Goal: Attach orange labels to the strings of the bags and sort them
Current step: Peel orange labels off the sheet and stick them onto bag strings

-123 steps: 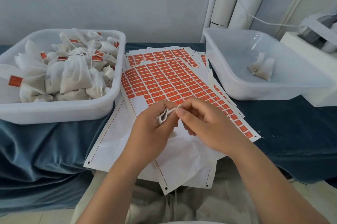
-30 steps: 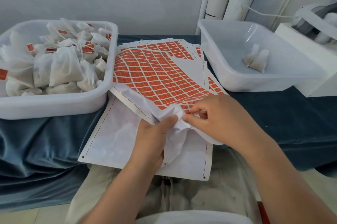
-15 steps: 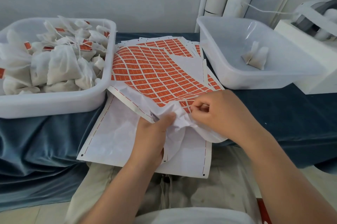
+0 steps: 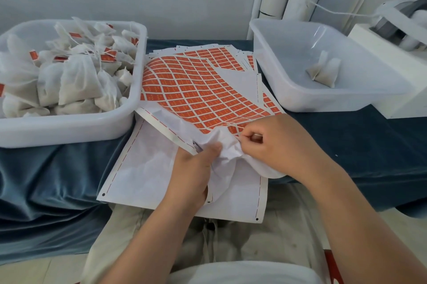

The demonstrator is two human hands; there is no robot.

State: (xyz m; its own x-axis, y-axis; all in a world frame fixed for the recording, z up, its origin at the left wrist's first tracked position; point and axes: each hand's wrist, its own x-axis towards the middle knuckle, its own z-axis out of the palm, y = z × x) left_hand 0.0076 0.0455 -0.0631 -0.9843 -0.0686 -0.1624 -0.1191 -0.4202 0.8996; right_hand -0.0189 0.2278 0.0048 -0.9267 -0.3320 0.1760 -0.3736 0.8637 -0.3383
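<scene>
The left hand (image 4: 194, 168) pinches a white bag (image 4: 223, 145) against the label sheet (image 4: 201, 96). The right hand (image 4: 275, 143), touching the bag, pinches its string (image 4: 233, 124). A full tub (image 4: 69, 126) sits far left of the hands, another tub (image 4: 300, 99) beyond the right hand.

Both hands meet at centre, forearms bare.
The left hand (image 4: 193, 168) is curled, thumb pressed forward against its fingers in a pinch. The right hand (image 4: 275, 145), just right of it, bends its fingers inward, fingertips (image 4: 246, 139) pinched together.
</scene>
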